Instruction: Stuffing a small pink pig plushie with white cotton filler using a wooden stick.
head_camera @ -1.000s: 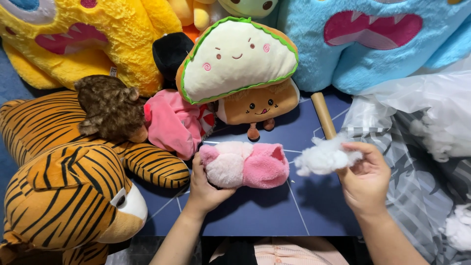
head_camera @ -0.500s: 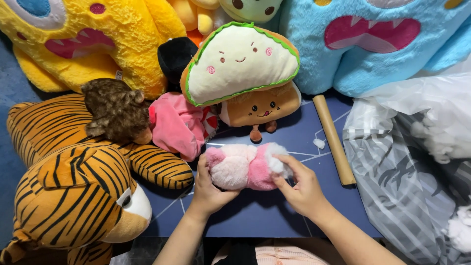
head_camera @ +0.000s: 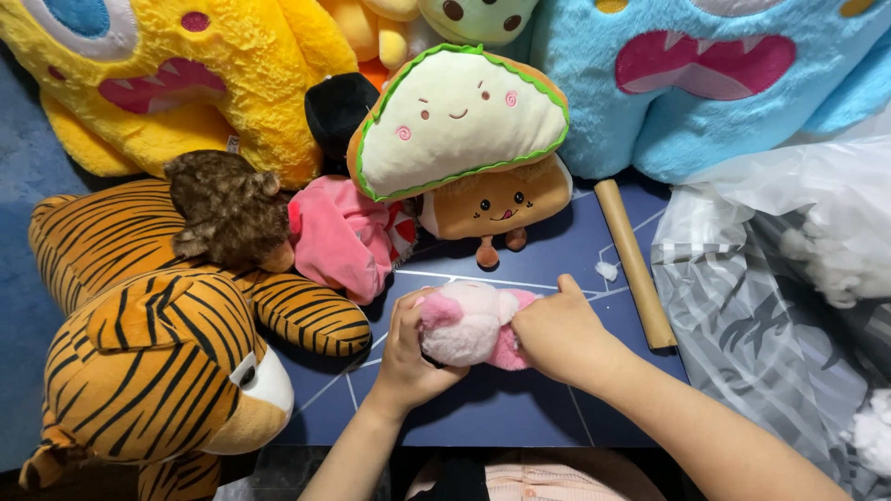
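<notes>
Pink-and-white fluffy plush toy (head_camera: 469, 325) sits clamped between left hand (head_camera: 408, 357) and right hand (head_camera: 561, 334), fingers pressed in (stuffing step, seemingly); next, firmer packing.

Dark blue mat (head_camera: 520, 417), evenly lit

A dark blue mat (head_camera: 520, 417) with thin pale lines carries everything. On it lie 1 tiger plush (head_camera: 158, 315) at the left, a pink cloth toy (head_camera: 343, 237), a toast plush (head_camera: 497, 199), a wooden rod (head_camera: 634, 264), a white stuffing tuft (head_camera: 607, 271) and a clear plastic bag (head_camera: 770, 278).
</notes>
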